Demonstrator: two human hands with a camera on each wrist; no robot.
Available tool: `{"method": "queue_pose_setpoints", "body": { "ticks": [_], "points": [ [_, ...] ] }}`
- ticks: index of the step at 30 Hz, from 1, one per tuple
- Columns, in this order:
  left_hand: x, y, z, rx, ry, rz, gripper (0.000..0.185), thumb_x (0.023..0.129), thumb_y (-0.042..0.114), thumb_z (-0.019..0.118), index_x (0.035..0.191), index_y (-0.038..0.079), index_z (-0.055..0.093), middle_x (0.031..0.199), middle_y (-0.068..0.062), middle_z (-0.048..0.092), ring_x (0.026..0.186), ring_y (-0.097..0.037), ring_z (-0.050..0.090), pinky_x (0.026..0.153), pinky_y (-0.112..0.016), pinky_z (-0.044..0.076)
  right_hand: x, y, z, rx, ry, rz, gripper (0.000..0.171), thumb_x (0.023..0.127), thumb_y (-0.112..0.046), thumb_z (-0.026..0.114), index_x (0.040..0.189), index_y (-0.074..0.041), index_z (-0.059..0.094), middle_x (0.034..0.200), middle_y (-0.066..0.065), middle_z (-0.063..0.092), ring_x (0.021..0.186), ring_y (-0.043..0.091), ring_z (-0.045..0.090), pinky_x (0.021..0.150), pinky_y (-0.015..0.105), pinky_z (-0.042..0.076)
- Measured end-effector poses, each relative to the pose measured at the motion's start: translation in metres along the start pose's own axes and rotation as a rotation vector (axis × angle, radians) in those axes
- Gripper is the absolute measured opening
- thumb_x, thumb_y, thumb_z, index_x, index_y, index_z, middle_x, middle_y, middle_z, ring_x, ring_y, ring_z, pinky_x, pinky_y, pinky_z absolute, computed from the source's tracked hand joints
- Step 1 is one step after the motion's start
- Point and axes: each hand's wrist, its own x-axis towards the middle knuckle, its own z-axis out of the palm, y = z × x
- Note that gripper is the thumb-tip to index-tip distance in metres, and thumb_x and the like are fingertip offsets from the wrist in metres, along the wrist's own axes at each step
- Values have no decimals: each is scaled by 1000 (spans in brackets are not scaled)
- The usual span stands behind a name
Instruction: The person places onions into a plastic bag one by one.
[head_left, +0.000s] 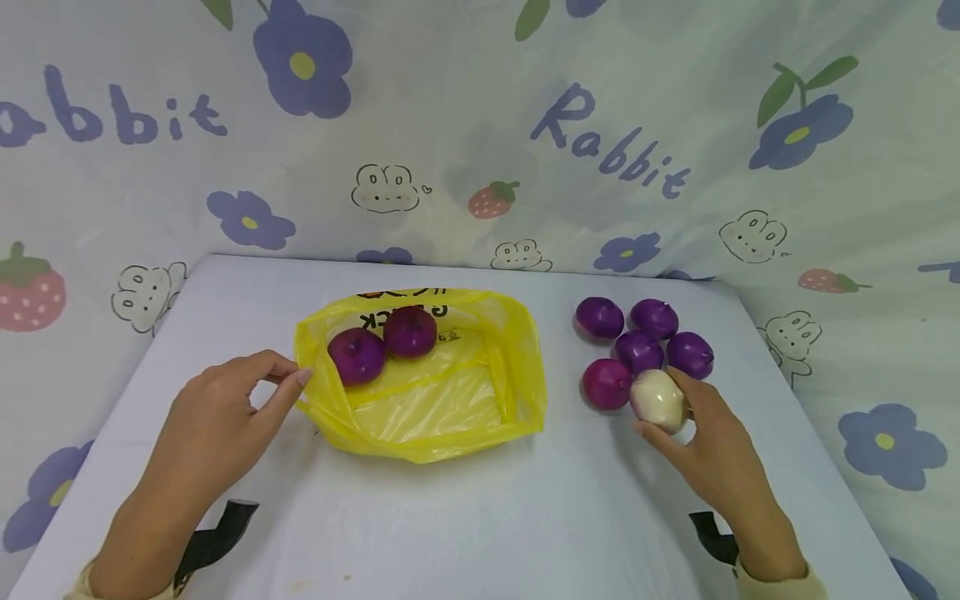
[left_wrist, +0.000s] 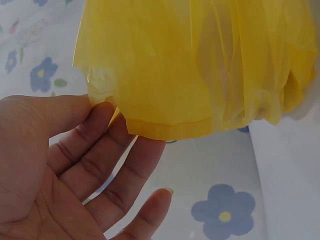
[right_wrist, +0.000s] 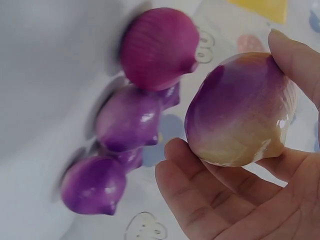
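Observation:
A yellow plastic bag lies with its mouth spread wide, and two purple onions rest inside at its left and back. My left hand pinches the bag's left rim between thumb and forefinger; the left wrist view shows the thin yellow film between the fingertips. My right hand holds a pale onion between thumb and fingers. In the right wrist view this onion is glossy, purple on one side and cream on the other. Several purple onions are grouped just behind it, one redder onion to its left.
A white tabletop carries everything. Behind it hangs a white cloth printed with flowers, rabbits and strawberries. Dark straps show at both wrists. Between the bag and the onion group runs a strip of white table.

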Motion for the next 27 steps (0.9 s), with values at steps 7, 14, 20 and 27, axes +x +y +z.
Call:
{"method": "queue_pose_setpoints", "body": {
  "ticks": [7,14,20,27],
  "points": [
    [-1,-1,0,1,1,-1,17,101,28,71,104,11,75,102,-11,77,87,-33,64,70,-53,56,2,-14,-3,-9,-3,-55,85,83,-30,92,151,-4,48,126,13,60,96,23,54,73,41,51],
    [-3,0,1,-12,5,12,15,100,26,72,104,12,74,101,-9,77,88,-33,65,72,-56,57,15,-30,-6,-31,-8,-138,86,82,-29,92,152,-3,48,136,14,59,100,23,56,81,48,56],
    [-3,0,1,-9,23,38,14,100,26,74,101,12,74,98,-7,77,84,-30,64,68,-47,54,29,-52,-9,-29,-43,-207,87,82,-32,92,152,-5,48,146,15,54,121,30,58,97,58,55],
    [-2,2,2,-18,25,65,12,100,25,73,99,13,74,97,-5,77,83,-27,64,71,-51,53,47,-81,-6,-16,-63,-322,87,82,-32,93,152,-9,48,145,13,56,123,28,59,98,53,57]
  ]
}}
